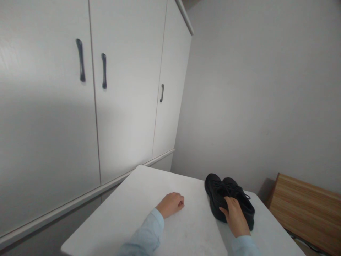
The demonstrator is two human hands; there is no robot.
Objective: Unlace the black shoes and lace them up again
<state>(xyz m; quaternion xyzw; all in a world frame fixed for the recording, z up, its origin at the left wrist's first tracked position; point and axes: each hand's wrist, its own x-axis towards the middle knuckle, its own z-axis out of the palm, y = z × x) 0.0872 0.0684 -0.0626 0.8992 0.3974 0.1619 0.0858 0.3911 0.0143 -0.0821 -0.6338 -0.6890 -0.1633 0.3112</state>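
Observation:
A pair of black lace-up shoes sits side by side on the right part of the white table [186, 227], toes pointing to the far edge. My right hand [236, 217] is at the heel of the left shoe [213, 197], its fingers over the collar and its thumb on the outer side, pinching it. Close beside it, the right shoe [247, 211] is partly covered by that hand; a lace loop sticks out on its right. My left hand [170, 204] rests on the tabletop left of the shoes, curled into a loose fist with nothing visible in it.
White cabinet doors [128, 106] with dark handles rise behind and left of the table. A grey-white wall [253, 89] stands behind. To the right of the table is a wood-grain panel [306, 209], with a dark cable below it.

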